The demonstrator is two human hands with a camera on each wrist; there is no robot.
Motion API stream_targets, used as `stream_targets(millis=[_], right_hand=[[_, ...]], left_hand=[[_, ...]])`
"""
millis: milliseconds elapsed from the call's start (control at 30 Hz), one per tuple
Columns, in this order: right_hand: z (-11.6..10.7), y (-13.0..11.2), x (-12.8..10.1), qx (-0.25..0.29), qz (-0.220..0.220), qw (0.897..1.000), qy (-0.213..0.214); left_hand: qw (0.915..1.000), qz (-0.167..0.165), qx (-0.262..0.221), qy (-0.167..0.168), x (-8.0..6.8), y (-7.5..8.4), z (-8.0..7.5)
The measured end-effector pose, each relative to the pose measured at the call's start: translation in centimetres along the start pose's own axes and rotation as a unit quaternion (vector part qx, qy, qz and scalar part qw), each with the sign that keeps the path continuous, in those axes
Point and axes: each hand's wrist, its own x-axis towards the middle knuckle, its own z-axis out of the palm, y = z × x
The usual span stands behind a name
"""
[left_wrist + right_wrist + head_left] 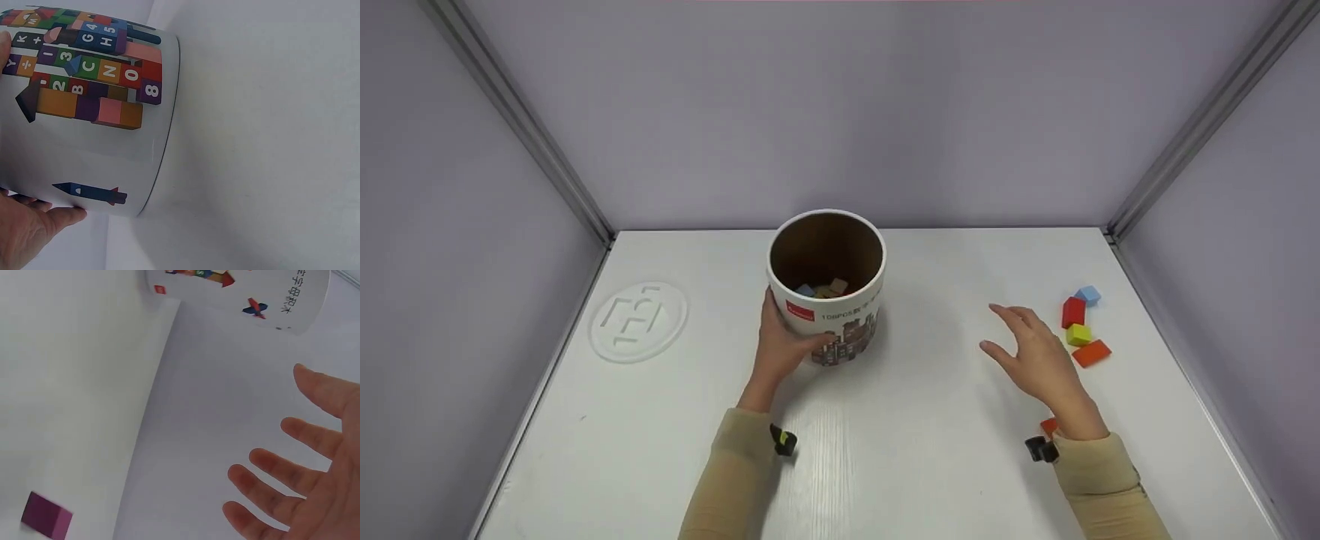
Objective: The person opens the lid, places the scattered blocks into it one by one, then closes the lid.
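Observation:
A white cylindrical tub point(847, 341), printed with pictures of toy blocks, stands upright and open-topped near the back middle of the table. Several small blocks point(838, 285) show inside it. My left hand point(784, 349) grips the tub's left side, thumb across the front and fingers behind; in the left wrist view, part of that hand point(25, 233) touches the printed wall. To the right of the tub, my right hand point(1039, 360) is held above the table with spread fingers and nothing in them. The right wrist view shows its fingers point(270, 495) apart from the tub.
Right of my right hand lie a light blue block point(1088, 295), a red block point(1074, 312), a yellow-green block point(1078, 334) and an orange block point(1091, 353). Another orange-red piece point(1049, 427) is partly hidden by my right wrist. A white disc point(639, 322) lies at left.

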Motion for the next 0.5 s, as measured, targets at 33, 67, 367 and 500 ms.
stream_targets(millis=[33, 67, 367, 500], right_hand=[[0.0, 0.6, -0.4, -0.003, 0.012, 1.000, -0.010], [0.0, 1.1, -0.8, -0.006, 0.024, 1.000, -0.019], [0.6, 5.7, -4.2, -0.017, 0.097, 0.988, -0.118], [0.8, 6.9, -5.3, -0.019, 0.135, 0.976, -0.170]], left_hand=[[1.0000, -0.001, 0.000, 0.000, 0.0, 0.0, 0.0], [1.0000, -0.002, -0.002, -0.001, 0.0, -0.1, 0.0], [0.9999, -0.003, -0.010, -0.001, -0.1, -0.1, -0.1], [1.0000, -0.001, -0.010, 0.000, -0.1, -0.1, -0.1]])
